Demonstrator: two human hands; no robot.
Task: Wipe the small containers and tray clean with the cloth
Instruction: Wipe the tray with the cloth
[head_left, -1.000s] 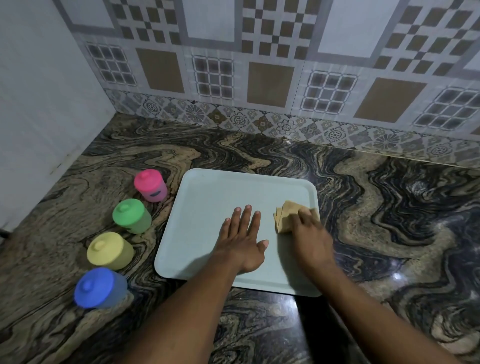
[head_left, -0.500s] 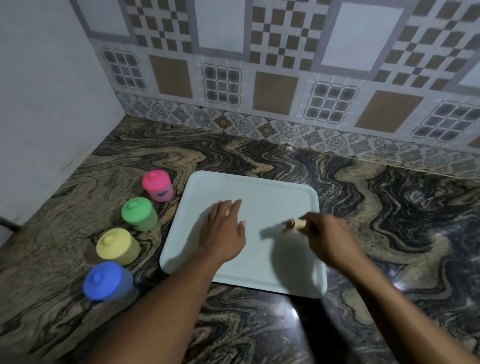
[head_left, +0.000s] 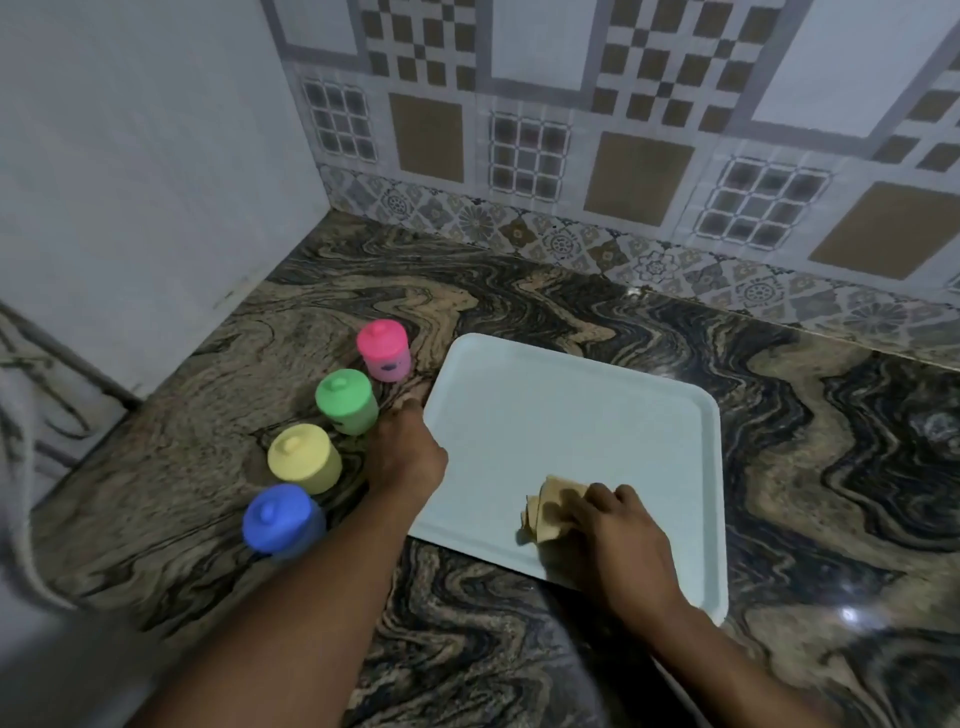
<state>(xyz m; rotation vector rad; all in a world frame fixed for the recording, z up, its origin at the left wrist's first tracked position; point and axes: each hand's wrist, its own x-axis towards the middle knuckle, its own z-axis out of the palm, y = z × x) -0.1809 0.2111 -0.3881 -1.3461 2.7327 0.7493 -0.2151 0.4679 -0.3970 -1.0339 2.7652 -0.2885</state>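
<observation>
From the head view, a pale tray (head_left: 571, 426) lay flat on the dark, swirl-patterned stone bench (head_left: 810, 467), roughly midway between the bench's back edge and its front edge. It was turned slightly, so its far left corner pointed toward the bench's back left corner.

A folded tan cloth (head_left: 545, 506) sat on the tray close to the tray's near edge. The right hand (head_left: 623, 540) lay on top of the cloth, fingers bent over its right part and holding it down against the tray; the left part of the cloth stuck out from under the fingers.

The left hand (head_left: 408, 457) was at the tray's left edge, back of the hand up, between the tray and the green container. It was blurred, and whether its fingers were straight or curled could not be told.

Four small lidded containers stood upright in a slanting row on the bench, left of the tray. The pink container (head_left: 383, 349) was farthest back, then the green container (head_left: 346, 401), the yellow container (head_left: 304, 457), and the blue container (head_left: 280, 519) nearest the front edge. Each lid had a small knob, and neighbours stood just beside each other.

A patterned tiled wall (head_left: 623, 130) rose along the bench's back edge and a plain pale wall (head_left: 130, 156) along its left edge.
</observation>
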